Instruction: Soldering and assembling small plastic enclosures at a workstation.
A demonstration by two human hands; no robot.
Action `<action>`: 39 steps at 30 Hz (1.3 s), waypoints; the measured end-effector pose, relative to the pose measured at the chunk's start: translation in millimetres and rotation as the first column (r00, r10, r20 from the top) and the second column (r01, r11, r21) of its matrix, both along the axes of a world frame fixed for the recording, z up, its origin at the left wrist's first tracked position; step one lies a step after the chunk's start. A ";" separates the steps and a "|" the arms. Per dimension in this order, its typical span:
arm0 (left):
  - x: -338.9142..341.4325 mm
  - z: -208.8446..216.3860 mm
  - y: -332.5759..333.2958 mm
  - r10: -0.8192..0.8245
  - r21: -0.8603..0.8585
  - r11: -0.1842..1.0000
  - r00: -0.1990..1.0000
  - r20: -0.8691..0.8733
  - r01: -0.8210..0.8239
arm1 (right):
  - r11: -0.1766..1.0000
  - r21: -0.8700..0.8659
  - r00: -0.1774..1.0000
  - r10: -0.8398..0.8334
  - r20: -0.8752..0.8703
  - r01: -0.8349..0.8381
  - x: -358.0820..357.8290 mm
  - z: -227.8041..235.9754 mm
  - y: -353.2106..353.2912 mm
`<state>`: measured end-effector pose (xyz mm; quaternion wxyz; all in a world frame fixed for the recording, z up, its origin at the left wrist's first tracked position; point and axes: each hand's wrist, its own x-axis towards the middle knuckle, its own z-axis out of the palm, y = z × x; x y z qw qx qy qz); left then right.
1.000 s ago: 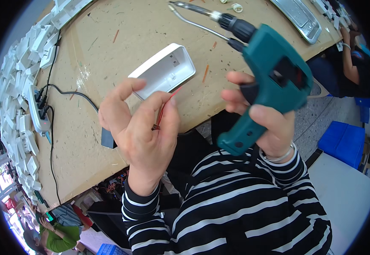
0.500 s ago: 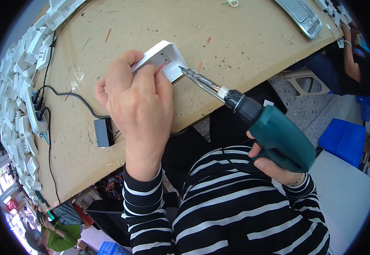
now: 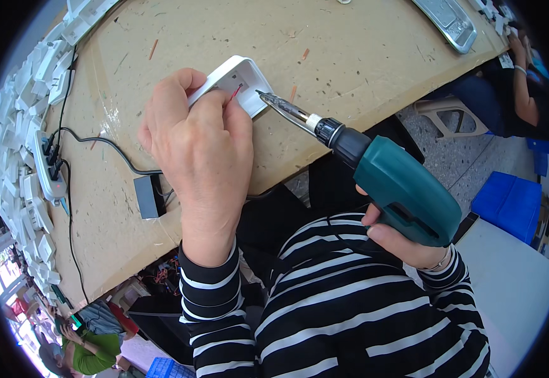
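Observation:
My left hand (image 3: 204, 138) is closed around a small white plastic housing (image 3: 258, 82), its open side tilted toward me. A short red wire (image 3: 235, 92) sticks up between the thumb and finger inside that housing. In my right hand (image 3: 403, 244) is a green and black soldering gun (image 3: 406, 189), gripped by its handle. Its dark metal tip (image 3: 263, 96) points left and reaches the housing's near right rim; whether it touches cannot be made out. My fingers hide part of the housing's inside.
White plastic housings (image 3: 28, 145) are heaped along the table's left edge. Beside them lie a white power strip (image 3: 49, 167) with black cords and a black box (image 3: 149, 196). A metal tray (image 3: 451, 25) stands at the far right. Co-workers sit beyond the table at right and lower left.
The soldering gun has shifted slightly left and up, its tip still by the housing's rim. My left hand and the housing have moved a little left and up in view.

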<state>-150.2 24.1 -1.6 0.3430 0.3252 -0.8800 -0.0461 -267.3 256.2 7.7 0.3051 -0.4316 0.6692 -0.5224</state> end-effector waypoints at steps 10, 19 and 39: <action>-0.1 -1.4 -0.9 -0.014 0.002 1.000 1.000 -0.014 0.014 | 0.991 0.123 0.998 -0.053 0.042 0.048 1.5 9.5 -18.2; -0.7 -1.2 -0.4 -0.010 -0.050 0.999 1.000 -0.010 0.009 | 0.983 0.178 0.996 -0.058 0.073 0.044 1.6 15.3 -23.8; -0.7 -2.3 -0.7 -0.004 -0.063 0.998 1.000 -0.006 0.003 | 0.977 0.209 0.990 -0.066 0.123 0.039 1.8 23.6 -28.0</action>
